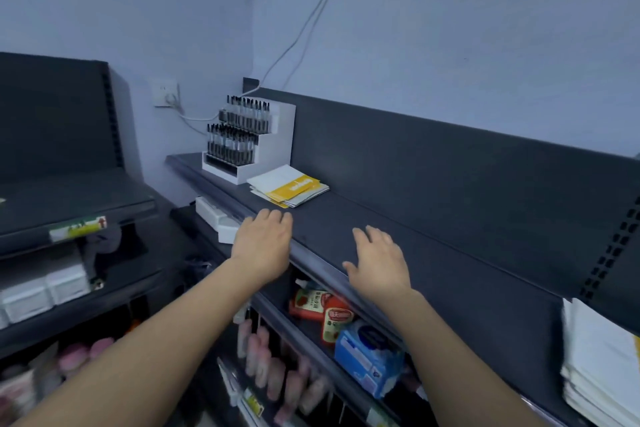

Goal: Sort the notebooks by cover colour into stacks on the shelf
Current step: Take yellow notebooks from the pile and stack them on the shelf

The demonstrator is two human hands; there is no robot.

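Note:
A small stack of notebooks (289,186) with white and yellow covers lies on the dark top shelf (433,253), next to a white pen display. A taller stack of white notebooks (602,357) stands at the right edge of the view. My left hand (264,243) hovers over the shelf's front edge with its fingers straight and holds nothing. My right hand (377,258) is spread flat over the shelf surface further right, also holding nothing. Both hands are short of the yellow stack.
A white tiered pen display (247,142) stands at the shelf's left end. Below the top shelf sit red bottles (323,310), a blue pack (369,357) and pink tubes. Another dark shelf unit (69,204) stands on the left. A cable runs down the wall.

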